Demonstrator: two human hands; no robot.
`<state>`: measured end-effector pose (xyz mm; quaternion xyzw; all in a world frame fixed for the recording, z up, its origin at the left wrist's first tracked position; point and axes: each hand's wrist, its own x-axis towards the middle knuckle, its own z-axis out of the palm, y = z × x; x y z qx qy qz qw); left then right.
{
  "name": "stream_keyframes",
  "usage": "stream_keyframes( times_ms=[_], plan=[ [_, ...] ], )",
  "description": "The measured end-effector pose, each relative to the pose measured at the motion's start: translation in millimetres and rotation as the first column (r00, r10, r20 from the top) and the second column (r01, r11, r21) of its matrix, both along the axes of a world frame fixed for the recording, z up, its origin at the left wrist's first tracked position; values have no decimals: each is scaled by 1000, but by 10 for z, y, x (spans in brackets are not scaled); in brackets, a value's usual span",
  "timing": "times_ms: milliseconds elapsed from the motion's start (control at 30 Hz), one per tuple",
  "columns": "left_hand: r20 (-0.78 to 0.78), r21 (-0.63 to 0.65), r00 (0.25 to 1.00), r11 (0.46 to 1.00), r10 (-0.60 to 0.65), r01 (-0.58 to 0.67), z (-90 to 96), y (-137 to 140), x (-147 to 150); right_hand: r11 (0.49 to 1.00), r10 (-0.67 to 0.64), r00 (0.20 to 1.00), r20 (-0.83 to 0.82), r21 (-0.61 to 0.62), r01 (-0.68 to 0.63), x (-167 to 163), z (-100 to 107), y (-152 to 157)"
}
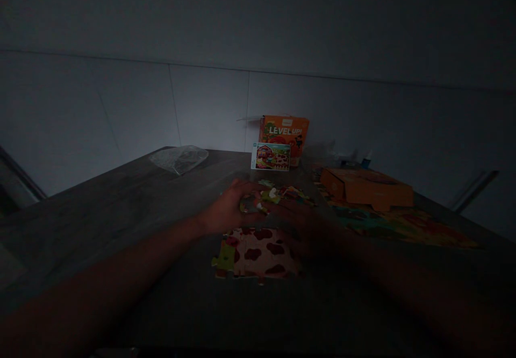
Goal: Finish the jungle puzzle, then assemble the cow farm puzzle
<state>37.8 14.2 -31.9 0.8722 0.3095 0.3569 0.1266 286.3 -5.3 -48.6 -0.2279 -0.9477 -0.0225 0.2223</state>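
Note:
In the dim head view, my left hand [228, 207] reaches over the table, its fingers and thumb spread apart around loose jigsaw puzzle pieces [274, 194]. My right hand [302, 221] comes in from the other side of the same pieces, fingers stretched toward the left hand; it is dark and somewhat blurred. Both hands partly cover the pile. Closer to me lies a joined puzzle section [258, 256] with a brown-spotted cow body and a green piece at its left edge. My right hand hides part of its upper right side.
Behind the pieces a picture card [271, 157] leans on an orange "LEVEL UP!" box [300, 132]. An orange box lid or tray [371, 188] rests on a colourful assembled puzzle [407, 226] at right. A clear plastic bag [179, 159] lies at the back left of the grey table [121, 202].

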Motion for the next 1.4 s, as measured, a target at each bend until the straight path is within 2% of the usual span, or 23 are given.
stream_keyframes(
  times_ms=[200, 333, 467, 600, 800, 933, 1000, 1067, 1200, 1400],
  plan=[
    [37, -53, 999, 999, -11, 13, 6, 31, -50, 990, -44, 994, -102, 130, 57, 4, -41, 67],
    [43, -70, 999, 998, 2, 1, 23, 24, -37, 985, -57, 992, -117, 153, 74, 2, -67, 82],
    [56, -117, 997, 992, 54, -48, 48, 24, -18, 988, -57, 992, -111, 139, 72, -6, -60, 65],
    [114, -218, 989, 974, 92, -66, 29, 56, -13, 993, -39, 996, -82, 109, 48, -5, -62, 67],
    [231, -433, 963, 901, 136, -24, -33, 118, 8, 996, -38, 998, -58, 77, 43, 2, -68, 62],
    [261, -465, 944, 883, 201, -59, -59, 151, 16, 995, -84, 995, -53, 54, 87, 3, -56, 67],
    [250, -430, 935, 894, 252, -126, -71, 182, -7, 992, -119, 991, -57, 39, 122, 3, -52, 79],
    [173, -383, 920, 885, 352, -266, -77, 227, -56, 986, -164, 985, -56, 24, 165, 4, -49, 93],
    [-31, -311, 837, 791, 546, -527, -67, 352, -204, 971, -240, 970, -35, 3, 240, 8, -41, 108],
    [-262, -249, 727, 683, 635, -687, -54, 478, -360, 952, -306, 952, 14, -7, 306, 10, -56, 142]
  ],
)
